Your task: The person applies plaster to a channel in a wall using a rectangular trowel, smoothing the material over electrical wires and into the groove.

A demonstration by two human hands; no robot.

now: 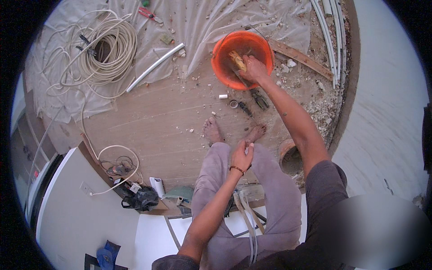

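Note:
My right hand [253, 68] reaches into an orange bucket [216, 63] with a murky inside, closed on the yellowish-brown handle [236, 59] of a tool; a narrow dark part shows below it. My left hand [242, 155], with a beaded bracelet at the wrist, is by my knees, fingers curled; whether they hold something is hidden. Below the bucket lie pliers [260, 100], a dark small tool [244, 107], a round ring-like piece [233, 104] and a short white tube [223, 96], near my bare feet.
Coiled cable [114, 54] and red-handled cutters [149, 15] lie on plastic sheeting. A white pipe [155, 67], wooden plank [301, 60], long conduits [333, 40] and rubble surround the bucket. A clay-coloured pot [288, 159] is beside my right leg. Low white panels [90, 211] stand at lower left.

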